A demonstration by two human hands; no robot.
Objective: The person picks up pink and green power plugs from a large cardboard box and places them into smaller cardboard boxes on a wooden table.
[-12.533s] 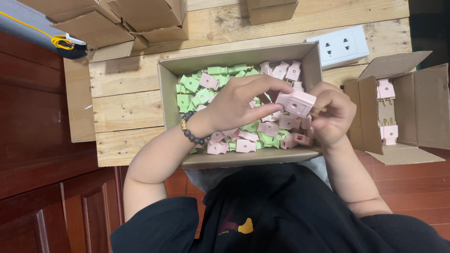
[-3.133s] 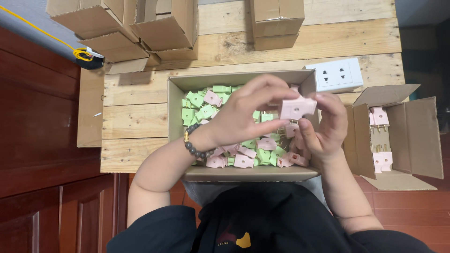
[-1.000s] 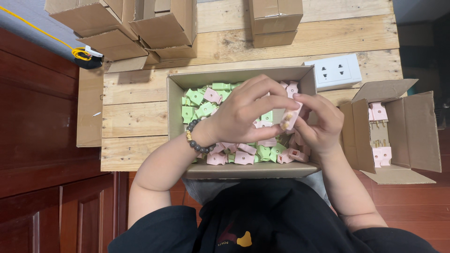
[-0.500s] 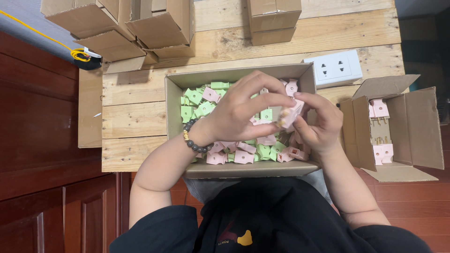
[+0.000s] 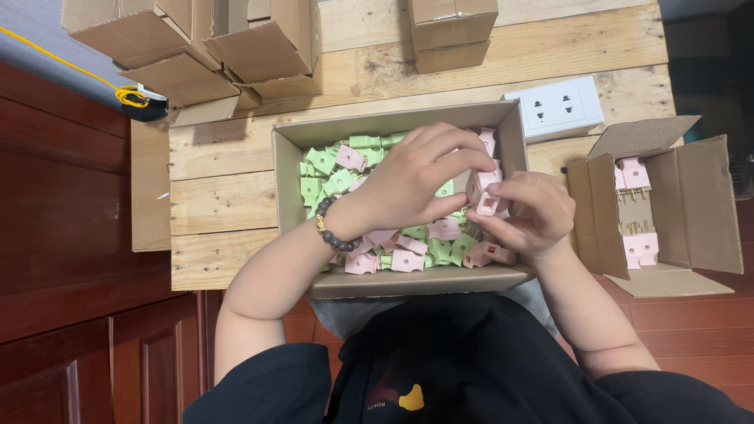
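Both hands meet over the right half of the open cardboard box [image 5: 287, 169], which sits on the person's lap against the near edge of the wooden surface [image 5: 228, 196] and is filled with loose green and pink plastic plug pieces [image 5: 330, 169]. The left hand [image 5: 412, 177], with a dark bead bracelet [image 5: 334, 232] at the wrist, grips a pink plug piece [image 5: 483, 188] between thumb and fingertips. The right hand [image 5: 526, 216] closes on the same piece from below, its fingers curled around the lower end. So the pink piece is held in the air, just above the box's right wall, pinched by both hands at once.

The work looks to be at the fitting or checking stage: two pink parts seem pressed together, though the seam is hidden by the fingers.

To the right of the box stands a smaller open carton [image 5: 691, 204] with pink pieces lined up inside. Beyond the box's far right corner lies a white socket plate [image 5: 554, 110]. A next move would likely call for a firm squeeze to seat the parts, then one hand letting go.
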